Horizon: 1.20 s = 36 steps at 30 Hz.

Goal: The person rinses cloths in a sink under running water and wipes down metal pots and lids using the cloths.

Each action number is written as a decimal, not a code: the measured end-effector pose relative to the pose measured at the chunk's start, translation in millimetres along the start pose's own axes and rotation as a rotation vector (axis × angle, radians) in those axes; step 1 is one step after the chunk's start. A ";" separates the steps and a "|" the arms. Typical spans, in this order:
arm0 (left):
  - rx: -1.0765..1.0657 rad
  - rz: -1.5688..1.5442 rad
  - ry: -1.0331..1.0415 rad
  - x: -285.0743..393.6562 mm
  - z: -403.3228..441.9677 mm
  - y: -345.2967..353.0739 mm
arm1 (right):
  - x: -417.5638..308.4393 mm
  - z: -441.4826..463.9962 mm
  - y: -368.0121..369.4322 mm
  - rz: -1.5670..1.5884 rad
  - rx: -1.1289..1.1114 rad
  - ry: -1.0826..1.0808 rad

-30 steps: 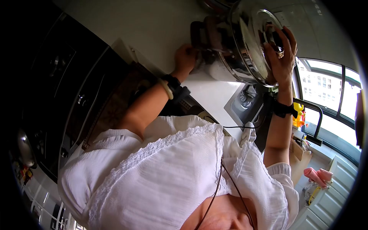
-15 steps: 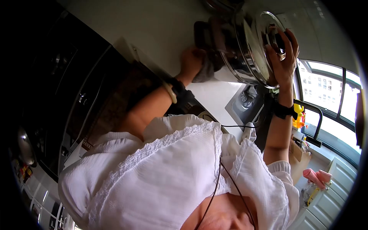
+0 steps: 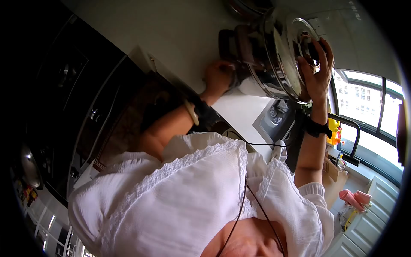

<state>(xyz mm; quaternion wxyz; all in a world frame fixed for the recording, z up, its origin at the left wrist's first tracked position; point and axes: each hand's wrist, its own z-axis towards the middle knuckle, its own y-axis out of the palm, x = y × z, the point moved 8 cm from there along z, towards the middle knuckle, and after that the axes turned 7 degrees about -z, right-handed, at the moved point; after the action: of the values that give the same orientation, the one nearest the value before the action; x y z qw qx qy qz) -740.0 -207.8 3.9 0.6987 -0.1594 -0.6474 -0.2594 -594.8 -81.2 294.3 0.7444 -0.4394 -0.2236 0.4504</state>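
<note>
A shiny steel pot (image 3: 259, 81) with dark handles stands tipped in the fisheye view at the upper right. Its lid (image 3: 287, 64) is on. My right hand (image 3: 317, 73) is closed around the lid's round knob, thumb on the left and fingers over the far side. Beside the pot's lower side, my left hand (image 3: 219, 79) is bent over a grey cloth (image 3: 234, 80) on the white counter (image 3: 233, 105). The cloth is mostly hidden by that hand and the pot.
A sink (image 3: 276, 118) lies below the pot, with a black faucet (image 3: 354, 139) by the window. Another dark pot (image 3: 246, 8) is at the top edge. Black cooking appliances (image 3: 64, 85) fill the left. Pink gloves (image 3: 355, 198) hang by white cabinets (image 3: 370, 222).
My left hand has shifted right and slightly down in view, and the cloth shows less than half a second ago. Pot and right hand appear slightly lower; the right hand stays on the knob.
</note>
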 end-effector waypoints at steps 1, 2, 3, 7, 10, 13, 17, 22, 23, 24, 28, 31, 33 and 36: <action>0.002 -0.014 -0.002 7.6 0.1 0.4 | -0.1 -0.4 -0.6 -0.004 0.000 -0.002; 0.006 -0.033 -0.015 11.1 -6.2 2.1 | -0.7 -2.6 -2.0 -0.028 -0.007 -0.010; -0.008 0.010 -0.055 0.3 -8.0 2.6 | -2.2 -3.1 -2.5 -0.052 -0.006 -0.021; -0.024 0.007 -0.093 -13.8 4.2 3.5 | -4.6 0.2 -1.7 -0.002 0.002 -0.003; -0.037 0.028 -0.106 -2.3 7.2 2.8 | -4.0 1.9 2.0 0.052 -0.006 0.033; -0.048 0.075 -0.120 -11.7 13.8 2.1 | -2.5 -0.2 -0.7 -0.001 -0.006 0.024; -0.020 -0.094 -0.055 28.8 2.5 3.2 | -0.6 0.6 0.1 -0.027 0.000 0.006; -0.067 0.006 -0.097 3.0 17.9 0.5 | -4.5 0.5 -1.7 -0.034 0.010 -0.004; -0.084 0.011 -0.162 -1.2 21.5 0.1 | -5.9 1.9 -1.4 -0.039 0.016 0.000; -0.079 -0.001 -0.098 5.5 16.2 1.4 | -4.4 1.2 -1.1 -0.036 0.015 0.000; -0.055 -0.030 0.033 3.4 -6.5 5.2 | 0.6 1.2 2.2 -0.011 0.003 0.016; -0.064 0.022 -0.073 -32.9 -0.3 6.5 | -0.4 0.8 0.2 -0.050 0.009 0.004; -0.081 0.038 -0.129 -36.4 0.9 5.2 | -2.1 1.2 0.5 -0.072 0.018 -0.015; -0.080 -0.016 -0.076 -0.7 0.9 6.0 | 0.3 4.1 2.6 -0.035 0.018 0.004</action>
<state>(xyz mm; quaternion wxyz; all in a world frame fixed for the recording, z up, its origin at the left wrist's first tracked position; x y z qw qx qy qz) -737.3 -202.3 4.0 0.6645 -0.1919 -0.6639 -0.2845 -598.9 -78.5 294.2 0.7564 -0.4296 -0.2259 0.4385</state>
